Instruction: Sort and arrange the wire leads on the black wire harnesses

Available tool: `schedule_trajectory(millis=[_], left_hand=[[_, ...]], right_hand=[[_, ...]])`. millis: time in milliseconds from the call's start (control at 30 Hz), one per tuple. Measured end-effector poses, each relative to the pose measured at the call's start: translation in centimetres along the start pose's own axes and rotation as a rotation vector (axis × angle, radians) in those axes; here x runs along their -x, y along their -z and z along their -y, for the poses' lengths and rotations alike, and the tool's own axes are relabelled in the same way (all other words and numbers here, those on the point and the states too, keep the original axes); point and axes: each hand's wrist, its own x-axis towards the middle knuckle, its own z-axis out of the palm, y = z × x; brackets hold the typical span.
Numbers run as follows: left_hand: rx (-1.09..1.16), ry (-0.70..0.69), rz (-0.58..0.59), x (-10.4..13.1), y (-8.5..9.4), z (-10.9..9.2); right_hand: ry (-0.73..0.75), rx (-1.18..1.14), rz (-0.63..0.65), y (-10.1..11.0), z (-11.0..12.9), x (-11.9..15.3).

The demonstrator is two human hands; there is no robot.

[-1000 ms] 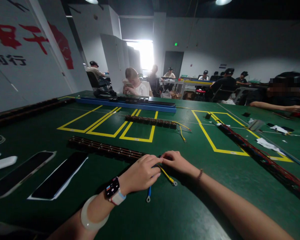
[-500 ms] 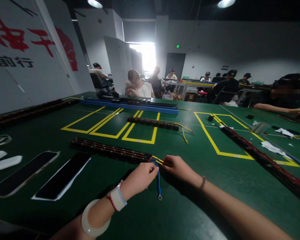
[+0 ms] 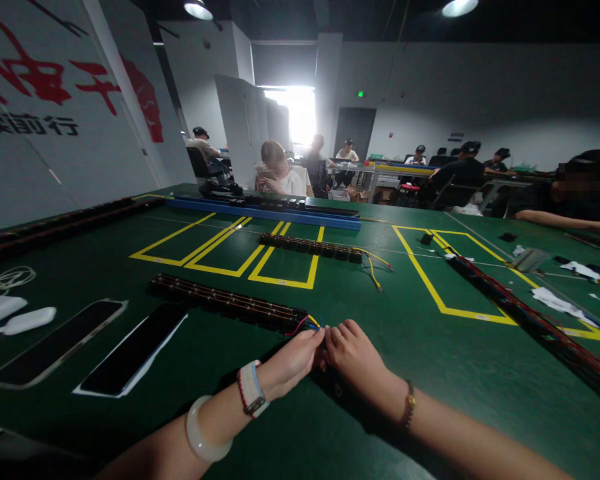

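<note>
A long black strip with copper-coloured bars (image 3: pixel 225 301) lies on the green table, and yellow and blue wires (image 3: pixel 315 323) come out of its right end. My left hand (image 3: pixel 296 359) is closed, pinching these wires between thumb and fingers just past the strip's end. Right against it, my right hand (image 3: pixel 356 355) is closed too, its fingertips meeting the left ones around the wires. The wires' far ends are mostly hidden by the hands; a ring terminal (image 3: pixel 337 391) shows dimly under the right hand. A thin red wire (image 3: pixel 296 328) curls loose beside the strip.
A second, shorter strip (image 3: pixel 310 247) with yellow leads lies farther back, before a blue tray (image 3: pixel 280 219). Two phones (image 3: pixel 130 350) and white chargers (image 3: pixel 10 317) are at left. At right runs a strip with red wires (image 3: pixel 530 317). Several people sit beyond.
My hands have come together, the left moving up to the right at the wires. The blue wire, hanging loose before, is now gathered in with the yellow ones. The view has shifted slightly.
</note>
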Motion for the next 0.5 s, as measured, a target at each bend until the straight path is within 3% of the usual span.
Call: schedule_trajectory(millis=[300,500], left_hand=[[-0.088,-0.023,-0.047,-0.5,0.3,0.7],[-0.074,0.009,-0.076,-0.8,0.6,0.6]], right_hand=[[-0.068,-0.133,0.012,0.5,1.0,0.6],[-0.051,-0.285,0.038,3.2,1.3,1.2]])
